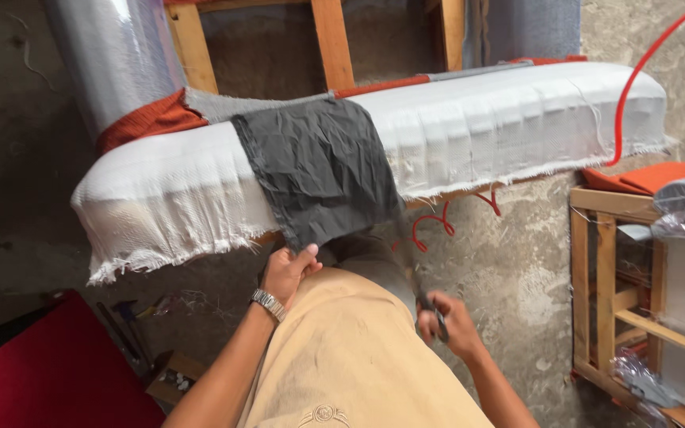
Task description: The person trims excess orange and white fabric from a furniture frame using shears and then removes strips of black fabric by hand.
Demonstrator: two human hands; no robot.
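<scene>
A dark grey cloth piece (319, 166) lies draped over a long white padded sofa arm (501, 119). My left hand (287, 269), with a metal watch on the wrist, pinches the cloth's lower edge and pulls it down. My right hand (445, 321) grips scissors (426, 297), whose blades point up along the cloth's right edge. My tan-clothed body (342, 357) fills the space between both arms.
A wooden frame (604, 285) with orange fabric and plastic wrap stands at right. A red hose (636, 71) runs down over the padded arm. A silver roll (112, 55) leans at top left. Red material (49, 372) and small tools lie at bottom left on the concrete floor.
</scene>
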